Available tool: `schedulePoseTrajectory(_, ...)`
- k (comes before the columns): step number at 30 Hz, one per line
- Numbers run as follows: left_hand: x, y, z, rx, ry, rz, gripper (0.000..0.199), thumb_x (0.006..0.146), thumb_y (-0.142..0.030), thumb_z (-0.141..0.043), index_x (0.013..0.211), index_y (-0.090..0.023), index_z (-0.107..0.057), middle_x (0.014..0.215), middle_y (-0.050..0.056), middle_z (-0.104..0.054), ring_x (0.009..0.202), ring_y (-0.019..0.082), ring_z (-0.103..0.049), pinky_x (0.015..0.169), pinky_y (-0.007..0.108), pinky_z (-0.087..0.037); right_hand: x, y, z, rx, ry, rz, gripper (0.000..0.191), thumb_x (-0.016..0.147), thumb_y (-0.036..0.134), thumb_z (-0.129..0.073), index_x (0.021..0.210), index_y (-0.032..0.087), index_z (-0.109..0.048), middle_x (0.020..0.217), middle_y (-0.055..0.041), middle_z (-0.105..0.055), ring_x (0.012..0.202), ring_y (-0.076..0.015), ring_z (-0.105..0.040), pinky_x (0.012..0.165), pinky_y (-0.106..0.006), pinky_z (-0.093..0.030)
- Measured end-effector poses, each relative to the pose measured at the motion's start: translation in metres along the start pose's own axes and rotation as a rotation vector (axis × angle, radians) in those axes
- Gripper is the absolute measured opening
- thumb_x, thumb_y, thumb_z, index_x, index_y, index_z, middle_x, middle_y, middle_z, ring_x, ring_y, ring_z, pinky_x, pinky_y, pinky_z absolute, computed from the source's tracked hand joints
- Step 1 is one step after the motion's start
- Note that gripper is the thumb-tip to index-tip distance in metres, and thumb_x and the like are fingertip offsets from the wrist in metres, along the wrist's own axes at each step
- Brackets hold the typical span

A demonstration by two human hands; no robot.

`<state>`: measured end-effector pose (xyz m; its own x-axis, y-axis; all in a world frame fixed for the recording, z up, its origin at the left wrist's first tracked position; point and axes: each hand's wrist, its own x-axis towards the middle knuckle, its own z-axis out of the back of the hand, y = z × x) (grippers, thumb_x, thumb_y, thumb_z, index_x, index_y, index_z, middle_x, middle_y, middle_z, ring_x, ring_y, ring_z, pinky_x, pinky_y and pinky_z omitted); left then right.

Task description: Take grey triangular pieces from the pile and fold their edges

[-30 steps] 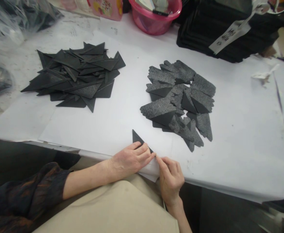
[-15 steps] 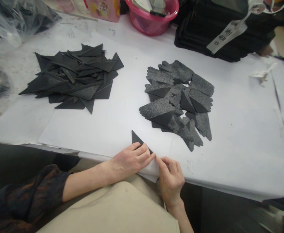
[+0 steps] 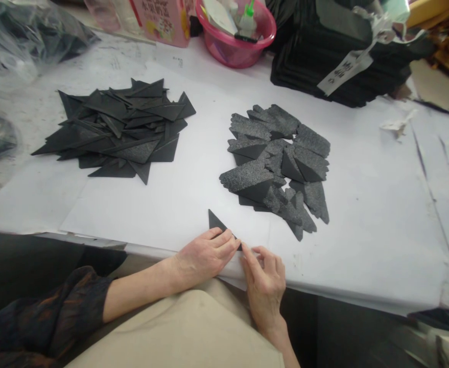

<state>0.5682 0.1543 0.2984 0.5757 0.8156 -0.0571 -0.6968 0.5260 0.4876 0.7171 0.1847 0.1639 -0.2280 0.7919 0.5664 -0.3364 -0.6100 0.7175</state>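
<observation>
At the table's near edge lies a black triangular piece [image 3: 217, 221], with one pointed end showing past my fingers. My left hand [image 3: 209, 251] rests over it, fingers together and pressing it against the table. My right hand [image 3: 264, 273] is closed, its thumb and index finger pinching at the piece's near corner, right beside my left fingertips. What lies between those two fingertips is mostly hidden. Beyond my hands to the right is a spread of black pieces with speckled grey strips [image 3: 247, 176]. A heap of plain black triangular pieces [image 3: 117, 128] lies to the left.
White paper [image 3: 193, 168] covers the table. At the back stand a pink basin [image 3: 235, 51] with a green-tipped bottle, a pink carton [image 3: 166, 23], and a tagged stack of black sheets [image 3: 304, 66]. Clear plastic bags [image 3: 21, 46] lie at far left.
The view has tilted up slightly, showing more of the back. My right fingertips have shifted a little left along the piece's near corner; my left hand stays on it.
</observation>
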Motion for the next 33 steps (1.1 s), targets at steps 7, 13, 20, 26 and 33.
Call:
schedulePoseTrajectory(7,-0.003,0.003,0.004,0.021,-0.008,0.058,0.026,0.094,-0.012,-0.05,0.117,-0.006,-0.061,0.119,0.014,-0.064,0.116,0.025,-0.058,0.097,0.036,-0.048,-0.002,-0.002,0.004,-0.147,0.083,0.07,0.037,0.091,0.021,-0.061,0.126,0.032,-0.062,0.109,-0.0067,-0.063,0.093,-0.0195,-0.055,0.081,-0.035,-0.041)
schedulePoseTrajectory(13,-0.014,0.019,0.009,0.057,0.045,0.165,0.03,0.093,-0.011,-0.052,0.122,-0.009,-0.06,0.123,0.012,-0.063,0.119,0.025,-0.056,0.099,0.038,-0.048,-0.011,-0.002,0.006,-0.174,0.098,0.046,0.039,0.09,0.017,-0.061,0.127,0.03,-0.061,0.114,-0.0068,-0.063,0.098,-0.0212,-0.056,0.083,-0.035,-0.041)
schedulePoseTrajectory(20,-0.025,0.029,0.006,0.044,0.02,0.252,0.03,0.091,-0.013,-0.055,0.121,-0.013,-0.061,0.122,0.012,-0.063,0.118,0.026,-0.057,0.097,0.041,-0.049,-0.014,-0.003,0.015,-0.141,0.035,-0.005,0.027,0.091,0.02,-0.061,0.116,0.028,-0.067,0.107,-0.0066,-0.065,0.093,-0.0204,-0.057,0.081,-0.035,-0.041)
schedulePoseTrajectory(26,-0.025,0.029,0.006,0.048,-0.003,0.248,0.029,0.092,-0.013,-0.054,0.12,-0.014,-0.061,0.12,0.011,-0.064,0.117,0.025,-0.057,0.097,0.04,-0.048,0.008,0.01,0.014,-0.037,-0.069,-0.059,0.015,0.09,0.022,-0.063,0.103,0.023,-0.07,0.095,-0.004,-0.066,0.086,-0.0174,-0.057,0.079,-0.032,-0.041)
schedulePoseTrajectory(33,-0.024,0.03,0.004,0.026,-0.062,0.288,0.027,0.091,-0.014,-0.055,0.118,-0.014,-0.062,0.114,0.009,-0.065,0.113,0.024,-0.058,0.095,0.04,-0.049,0.034,0.026,-0.004,-0.087,0.074,-0.155,0.022,0.092,0.041,-0.056,0.095,0.021,-0.062,0.088,-0.004,-0.064,0.082,-0.0203,-0.056,0.072,-0.032,-0.038)
